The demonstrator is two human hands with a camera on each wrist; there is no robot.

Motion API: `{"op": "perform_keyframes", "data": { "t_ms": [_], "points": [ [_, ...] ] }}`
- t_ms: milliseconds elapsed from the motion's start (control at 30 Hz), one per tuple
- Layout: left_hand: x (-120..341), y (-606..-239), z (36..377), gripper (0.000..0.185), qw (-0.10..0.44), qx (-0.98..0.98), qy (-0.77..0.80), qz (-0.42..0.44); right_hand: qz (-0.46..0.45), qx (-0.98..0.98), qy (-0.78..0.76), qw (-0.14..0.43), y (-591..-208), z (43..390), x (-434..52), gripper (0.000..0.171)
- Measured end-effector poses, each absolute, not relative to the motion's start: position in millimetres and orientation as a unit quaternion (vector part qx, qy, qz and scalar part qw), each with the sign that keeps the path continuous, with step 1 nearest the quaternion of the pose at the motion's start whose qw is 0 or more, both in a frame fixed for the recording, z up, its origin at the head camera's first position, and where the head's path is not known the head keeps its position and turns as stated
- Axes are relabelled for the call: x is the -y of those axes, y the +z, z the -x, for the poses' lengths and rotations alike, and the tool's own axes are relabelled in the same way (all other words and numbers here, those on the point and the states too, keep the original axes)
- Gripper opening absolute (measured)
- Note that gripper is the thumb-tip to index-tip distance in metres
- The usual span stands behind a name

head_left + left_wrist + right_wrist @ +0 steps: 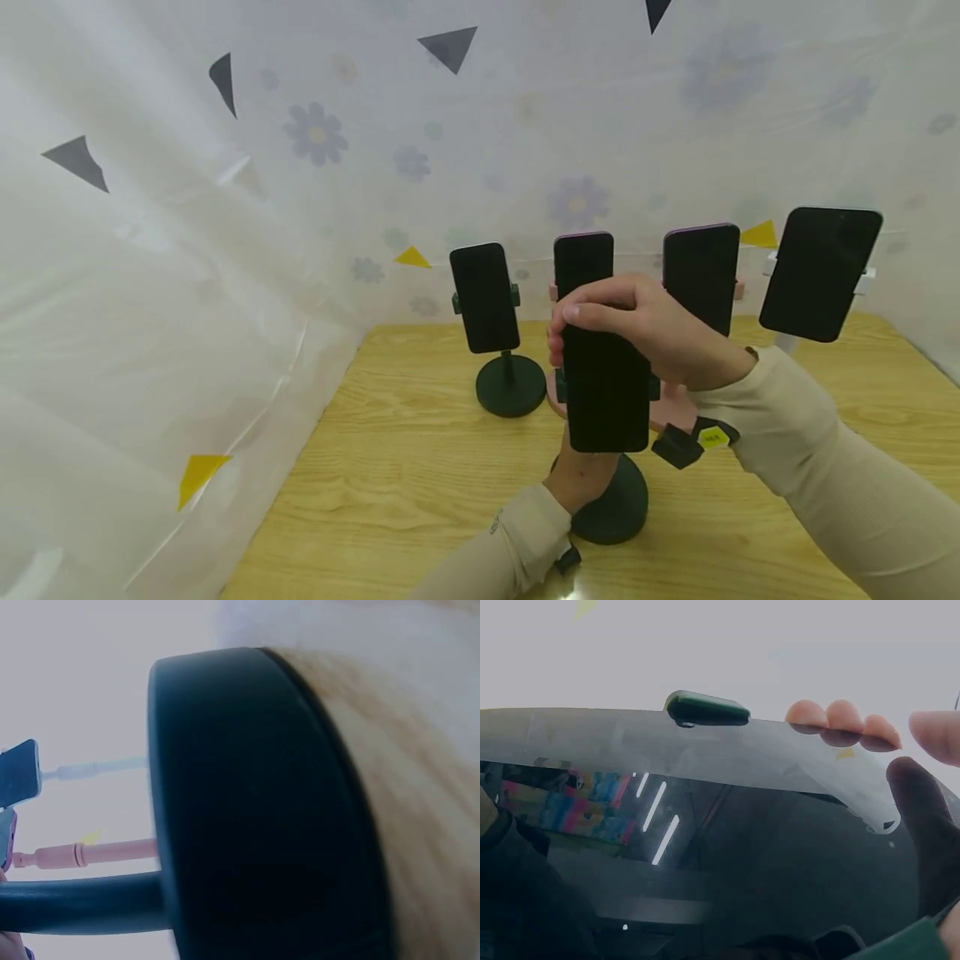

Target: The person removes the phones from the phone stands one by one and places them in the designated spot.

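My left hand (581, 475) is low in the middle of the head view, tucked behind the phone (606, 392). It seems to hold the pole of the dark stand (618, 504), but the phone hides my fingers, so I cannot tell how they lie. The left wrist view shows the stand's round foot up close, flat on the table (420, 467).

My right hand (652, 329) is in the middle of the frame. Its fingers curl over the top of the phone, thumb on the near side, so it grips the phone. The phone stands upright in the stand's clamp. In the right wrist view my fingertips (844, 720) peek over the phone's far edge, beside the green clamp tab (707, 710).

I think the good way is to keep the stand still with my left hand, hold the phone by its edges and move it slowly and straight, so the stand does not tip.

Farther back, four more phones sit on stands: a dark one (486, 297), two pink ones (701, 275) and a white one (819, 273).

The yellow tag (712, 437) on my right wrist is too small to read. I see no other words.
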State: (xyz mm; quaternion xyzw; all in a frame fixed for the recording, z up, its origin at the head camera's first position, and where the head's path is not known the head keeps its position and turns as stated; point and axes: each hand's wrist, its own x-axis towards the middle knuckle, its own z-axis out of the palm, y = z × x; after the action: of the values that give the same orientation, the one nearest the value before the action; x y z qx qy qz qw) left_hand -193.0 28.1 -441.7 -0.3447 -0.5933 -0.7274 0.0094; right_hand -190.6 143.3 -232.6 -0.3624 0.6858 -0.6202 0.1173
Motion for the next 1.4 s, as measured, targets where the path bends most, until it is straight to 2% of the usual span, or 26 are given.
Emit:
{"op": "perform_keyframes", "data": {
  "t_ms": [133,233,400,567,800,933,1267,1400],
  "points": [
    [-26.6,-443.2,195.2,0.025,0.079,0.651,-0.658,0.369,0.364,-0.679,-0.626,0.123,-231.9,190.3,-142.5,0.022],
    [-25.6,-441.7,195.7,0.019,0.093,0.681,-0.625,0.37,0.357,-0.675,-0.632,0.13,-231.1,189.7,-142.1,0.021],
    [-24.9,-440.9,196.3,0.012,0.077,0.704,-0.614,0.35,0.355,-0.678,-0.632,0.125,-231.0,189.9,-142.4,0.021],
    [-23.2,-433.0,193.4,0.021,0.059,0.712,-0.616,0.332,0.352,-0.681,-0.63,0.124,-230.4,189.8,-142.9,0.021],
    [-19.9,-406.5,184.0,0.04,0.087,0.654,-0.64,0.393,0.366,-0.667,-0.637,0.126,-231.7,190.6,-143.7,0.023],
    [-20.0,-403.5,182.3,0.047,0.083,0.632,-0.656,0.405,0.371,-0.658,-0.644,0.125,-232.7,191.2,-143.8,0.024],
    [-22.2,-408.4,186.3,0.041,0.109,0.633,-0.647,0.41,0.37,-0.663,-0.639,0.121,-232.1,191.9,-143.7,0.023],
    [-20.7,-408.9,183.6,0.021,0.131,0.661,-0.614,0.411,0.369,-0.656,-0.646,0.127,-231.4,191.8,-144.3,0.023]
  ]
}}
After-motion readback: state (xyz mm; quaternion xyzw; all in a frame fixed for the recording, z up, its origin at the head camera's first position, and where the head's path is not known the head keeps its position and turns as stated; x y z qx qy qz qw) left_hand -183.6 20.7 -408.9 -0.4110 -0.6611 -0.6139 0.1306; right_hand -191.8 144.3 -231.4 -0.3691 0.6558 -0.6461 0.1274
